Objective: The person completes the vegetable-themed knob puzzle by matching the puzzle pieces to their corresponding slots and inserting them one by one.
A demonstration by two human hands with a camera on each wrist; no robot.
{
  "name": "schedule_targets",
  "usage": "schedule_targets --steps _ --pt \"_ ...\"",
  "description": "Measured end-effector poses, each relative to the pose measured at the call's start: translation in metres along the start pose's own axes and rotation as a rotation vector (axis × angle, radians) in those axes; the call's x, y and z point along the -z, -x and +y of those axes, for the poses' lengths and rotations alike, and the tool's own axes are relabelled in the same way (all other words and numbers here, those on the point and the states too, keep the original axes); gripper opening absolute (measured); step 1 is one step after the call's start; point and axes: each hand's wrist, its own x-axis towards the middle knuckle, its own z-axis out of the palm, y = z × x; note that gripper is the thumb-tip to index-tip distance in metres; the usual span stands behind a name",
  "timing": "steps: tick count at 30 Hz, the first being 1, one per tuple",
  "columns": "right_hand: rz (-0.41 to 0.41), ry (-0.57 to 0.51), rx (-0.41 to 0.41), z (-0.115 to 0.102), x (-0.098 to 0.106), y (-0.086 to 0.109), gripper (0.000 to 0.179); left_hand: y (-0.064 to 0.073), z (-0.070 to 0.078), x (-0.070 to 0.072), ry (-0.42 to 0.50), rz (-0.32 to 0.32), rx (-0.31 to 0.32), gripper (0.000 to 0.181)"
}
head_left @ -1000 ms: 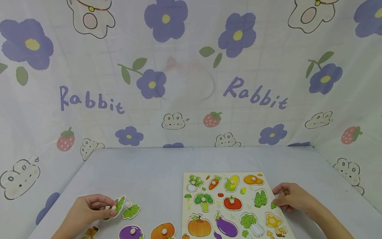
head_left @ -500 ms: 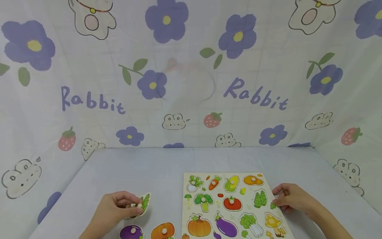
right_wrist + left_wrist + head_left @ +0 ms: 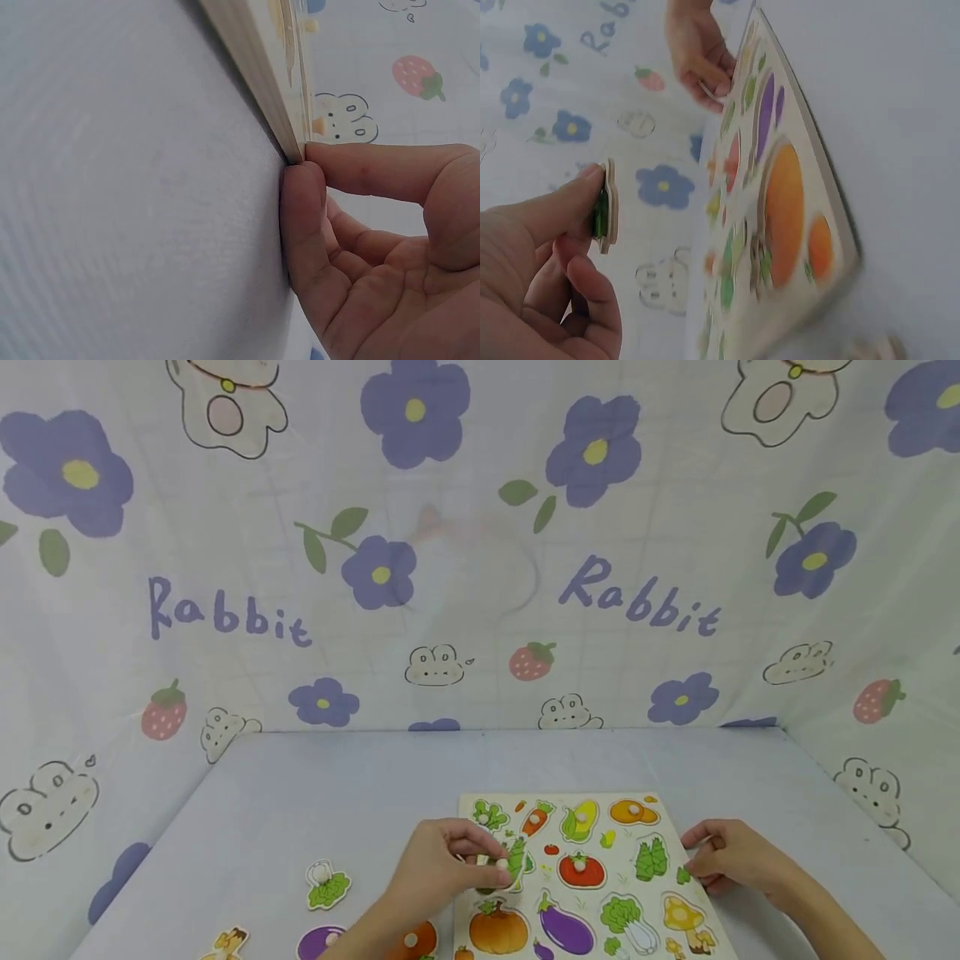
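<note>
My left hand pinches a green asparagus puzzle piece by its knob, over the left part of the wooden vegetable puzzle board. In the left wrist view the piece is seen edge-on between thumb and fingers, apart from the board. At the board's right edge, my right hand grips the rim between thumb and index finger; the right wrist view shows these fingertips at the board edge. Knobbed pieces such as the tomato and corn sit in the board. Asparagus, pumpkin, eggplant, bok choy and mushroom recesses show no knobs.
Left of the board lie a cabbage piece, an eggplant piece, a pumpkin piece and a mushroom piece. My left forearm partly covers the eggplant and pumpkin pieces. A patterned curtain hangs behind the table.
My left hand has carried the asparagus piece rightward from beside the cabbage piece to above the board's left side. The right hand stays at the board's edge.
</note>
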Motion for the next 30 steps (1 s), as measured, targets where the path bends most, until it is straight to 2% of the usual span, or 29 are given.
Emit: schedule_targets --steps 2,6,10,17,20,24,30 --pt "-0.005 -0.001 0.005 0.001 0.000 0.000 0.037 -0.010 0.001 -0.015 0.002 0.001 -0.023 0.020" --pt "-0.009 0.002 0.008 0.001 0.000 0.000 0.038 -0.028 0.001 -0.040 0.044 0.002 -0.027 0.019" --pt "-0.002 0.010 -0.002 0.000 -0.001 0.001 0.038 -0.041 -0.001 -0.062 0.078 -0.004 -0.031 0.019" --pt "0.008 0.012 -0.007 -0.002 -0.001 0.003 0.037 -0.055 0.003 -0.095 0.031 -0.026 -0.054 0.019" --pt "0.010 0.011 -0.004 -0.003 -0.001 0.005 0.037 -0.059 0.003 -0.107 0.046 -0.027 -0.060 0.020" --pt "0.010 0.012 -0.003 -0.004 -0.001 0.005 0.037 -0.065 0.001 -0.122 0.056 -0.003 -0.042 0.021" --pt "-0.001 0.011 0.004 -0.002 0.000 0.003 0.038 -0.073 -0.005 -0.141 0.011 0.040 -0.009 0.023"
